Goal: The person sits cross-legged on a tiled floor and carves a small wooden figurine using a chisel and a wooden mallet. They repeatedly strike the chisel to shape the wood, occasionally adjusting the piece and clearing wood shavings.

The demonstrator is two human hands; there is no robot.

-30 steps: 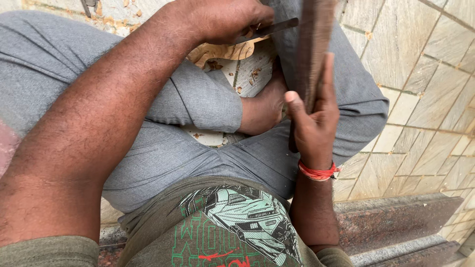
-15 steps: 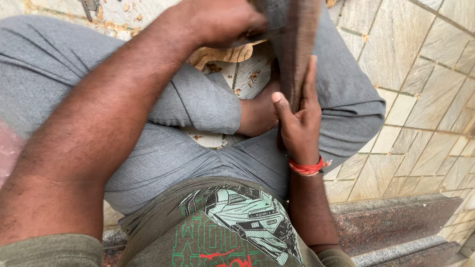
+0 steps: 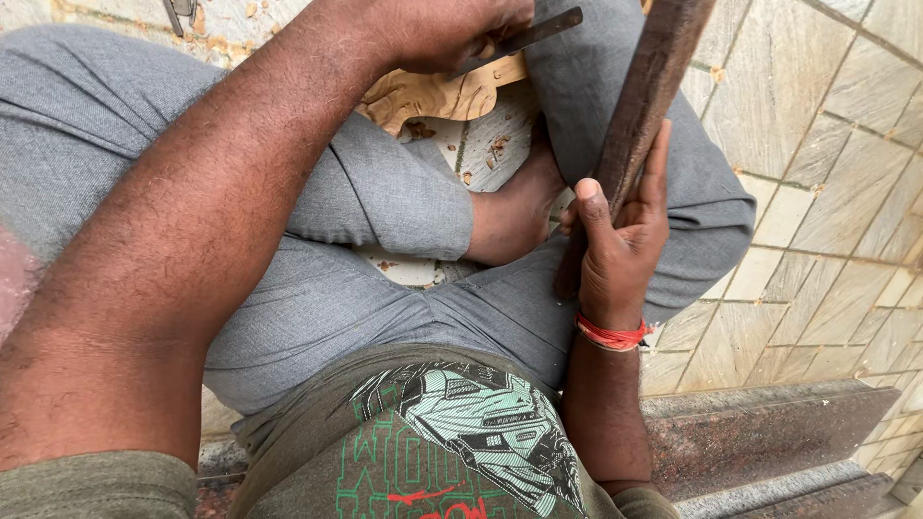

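- Our right hand point(image 3: 623, 240) is wrapped tight around a long dark wooden mallet point(image 3: 642, 115), held upright beside the knee.
- Our left hand point(image 3: 452, 34) is clenched on a flat metal chisel point(image 3: 524, 38), its blade over the pale carved wood piece point(image 3: 437, 96) lying between our crossed legs.
- Green-and-red print point(image 3: 461, 442) sits on the olive shirt, bottom centre.
- Since the earlier frame, the mallet has drawn back rightward, away from the chisel.

A makeshift woodcarving spot on a tiled floor point(image 3: 817, 163): scattered wood chips point(image 3: 495, 144), half-carved wooden piece point(image 3: 433, 96).
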